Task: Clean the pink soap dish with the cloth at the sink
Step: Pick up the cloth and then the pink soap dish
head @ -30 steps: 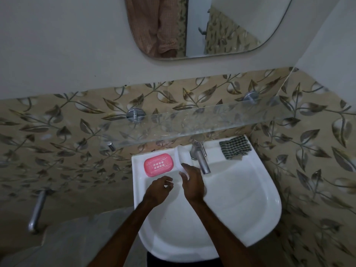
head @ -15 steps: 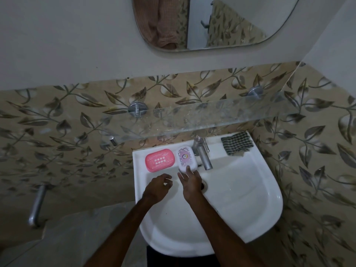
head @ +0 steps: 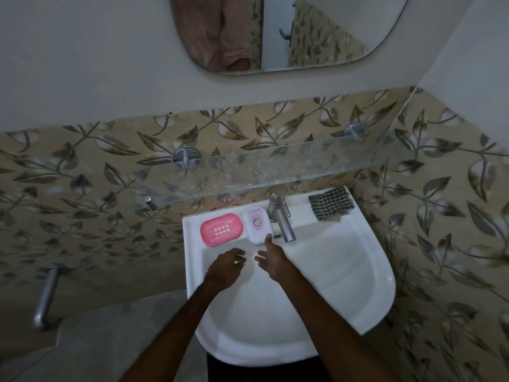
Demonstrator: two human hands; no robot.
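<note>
Pink soap dish (head: 221, 229): set on the sink (head: 385, 282) back ledge, left corner. White soap packet (head: 257, 224) laid just beside it, then tap (head: 281, 219); checked cloth (head: 330, 203) at right corner. Right hand (head: 271, 257): fingers (head: 268, 239) spread, one tip at the packet's near end. Left hand (head: 224, 267): fingers loosely curled, nothing held.

Mirror (head: 289, 31): rounded corners, on the white wall; reflects hanging pinkish fabric and leaf tiles.
Glass shelf (head: 275, 169): clear, held by two round metal brackets (head: 186, 158).
Tap (head: 281, 219): chrome, spout pointing forward, below the shelf.
White soap packet (head: 257, 224): lies flat just left of the tap.
Wall tiles (head: 82, 175): beige with a dark leaf pattern.
Metal pipe (head: 45, 296): low on the left wall.
</note>
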